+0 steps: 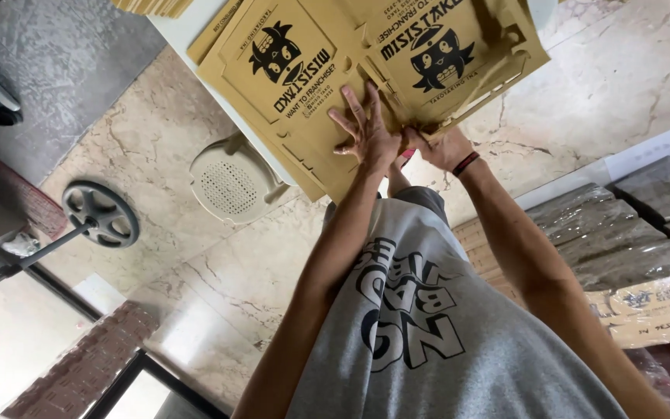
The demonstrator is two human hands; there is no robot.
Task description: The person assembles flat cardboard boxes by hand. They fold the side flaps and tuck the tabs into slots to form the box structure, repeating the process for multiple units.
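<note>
Flat tan cardboard box blanks (304, 85) with black cartoon prints lie on a white table (184, 31) in front of me. My left hand (362, 132) rests flat on one blank, fingers spread, holding nothing. Close beside it, my right hand (443, 147), with a dark wristband, grips the lower edge of the partly folded blank (459, 54) on the right. Its fingers are hidden under the cardboard. My grey printed shirt (428, 334) fills the bottom of the view.
A beige plastic stool (230, 182) stands on the marble floor beside the table. A round black fan base (101, 213) sits further left. Several plastic-wrapped bundles of cardboard (630, 240) are stacked at the right.
</note>
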